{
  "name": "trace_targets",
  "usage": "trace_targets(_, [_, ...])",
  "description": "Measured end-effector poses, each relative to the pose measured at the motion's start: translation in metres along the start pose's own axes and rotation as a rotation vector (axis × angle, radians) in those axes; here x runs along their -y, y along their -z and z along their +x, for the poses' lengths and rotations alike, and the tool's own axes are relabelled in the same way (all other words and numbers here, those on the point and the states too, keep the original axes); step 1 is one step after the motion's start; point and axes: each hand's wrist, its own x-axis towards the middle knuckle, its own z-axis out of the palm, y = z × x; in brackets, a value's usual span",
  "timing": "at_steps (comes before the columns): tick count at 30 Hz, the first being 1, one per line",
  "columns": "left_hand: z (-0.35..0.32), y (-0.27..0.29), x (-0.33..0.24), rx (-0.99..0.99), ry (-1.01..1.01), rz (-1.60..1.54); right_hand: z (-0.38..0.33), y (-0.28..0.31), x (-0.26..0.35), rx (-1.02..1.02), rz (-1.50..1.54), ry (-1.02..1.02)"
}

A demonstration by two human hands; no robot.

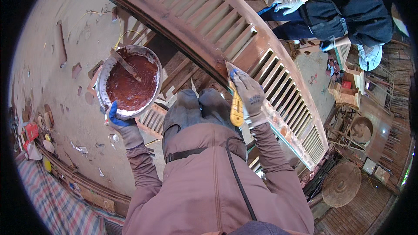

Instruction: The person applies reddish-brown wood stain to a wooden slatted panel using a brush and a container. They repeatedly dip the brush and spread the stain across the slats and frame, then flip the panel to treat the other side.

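My gloved left hand (122,124) grips the near rim of a metal bowl (101,88). Reddish-brown paste (130,89) fills much of the bowl, and a flat stick (126,66) leans in it, its upper end over the rim. My gloved right hand (248,91) is closed around a putty knife (236,106), whose yellow handle sticks out below the palm. The knife's pointed blade meets the edge of a slatted wooden shutter panel (244,58) in front of me. Dark paste marks the wood beside the blade.
More slatted panels (150,6) lie stacked under the top one, spanning from upper left to lower right. A co-worker (348,13) in dark clothes and gloves bends at the upper right. Scraps litter the concrete floor (82,117). A woven round tray (342,184) stands lower right.
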Motion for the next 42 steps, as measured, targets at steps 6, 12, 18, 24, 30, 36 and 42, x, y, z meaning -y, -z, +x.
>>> trace_targets(6, [-0.009, -0.016, -0.008, 0.046, -0.015, -0.006, -0.003, -0.027, 0.030, 0.057, -0.027, -0.032])
trace_targets(12, [-0.008, -0.020, -0.014, 0.065, 0.000, -0.042, -0.022, 0.008, 0.026, 0.049, 0.128, -0.043])
trace_targets(18, [-0.004, -0.020, -0.010, 0.096, -0.085, 0.015, -0.026, 0.000, 0.011, 0.021, -0.084, -0.087])
trace_targets(24, [-0.013, -0.031, -0.021, 0.105, 0.020, -0.069, -0.017, 0.009, 0.025, -0.005, 0.005, -0.095])
trace_targets(30, [-0.011, -0.027, -0.021, 0.114, 0.040, -0.063, 0.001, -0.004, 0.037, 0.077, -0.078, -0.036])
trace_targets(36, [-0.011, -0.021, -0.023, 0.100, 0.071, -0.056, -0.023, 0.009, 0.022, 0.075, 0.070, -0.033])
trace_targets(42, [-0.016, -0.028, -0.023, 0.120, 0.047, -0.042, -0.030, -0.004, 0.023, 0.174, -0.020, 0.056])
